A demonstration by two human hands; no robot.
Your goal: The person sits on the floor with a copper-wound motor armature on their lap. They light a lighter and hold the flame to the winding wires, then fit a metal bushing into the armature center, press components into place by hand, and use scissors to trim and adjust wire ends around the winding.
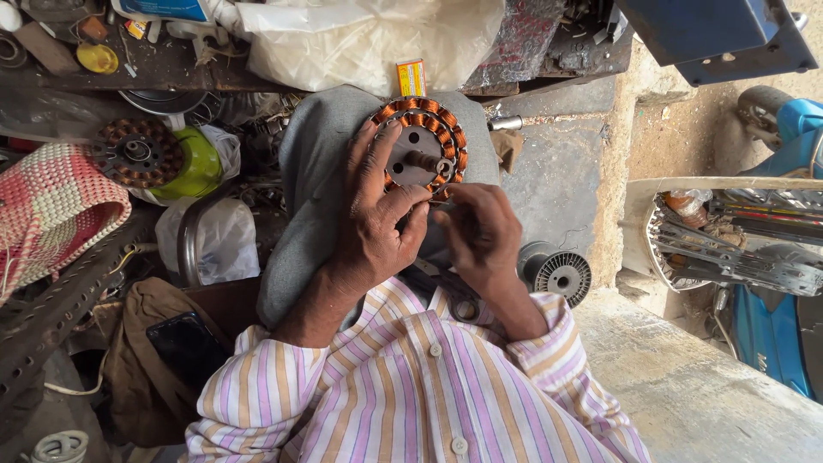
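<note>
A round motor stator (420, 146) with orange copper windings and a grey metal centre rests on my knee, which is covered in grey trousers (317, 163). My left hand (373, 210) lies over its left side, fingers spread along the coil ring, thumb pressed near the lower rim. My right hand (480, 227) pinches at the stator's lower right edge with thumb and forefinger closed; whatever it pinches is too small to make out. My striped shirt fills the bottom of the view.
A second wound stator (137, 153) lies at the left beside a green container (199, 163) and a woven pink basket (51, 210). A metal rotor (557, 273) sits on the concrete at the right. A plastic bag (369, 39) lies behind; a blue scooter (771, 257) stands far right.
</note>
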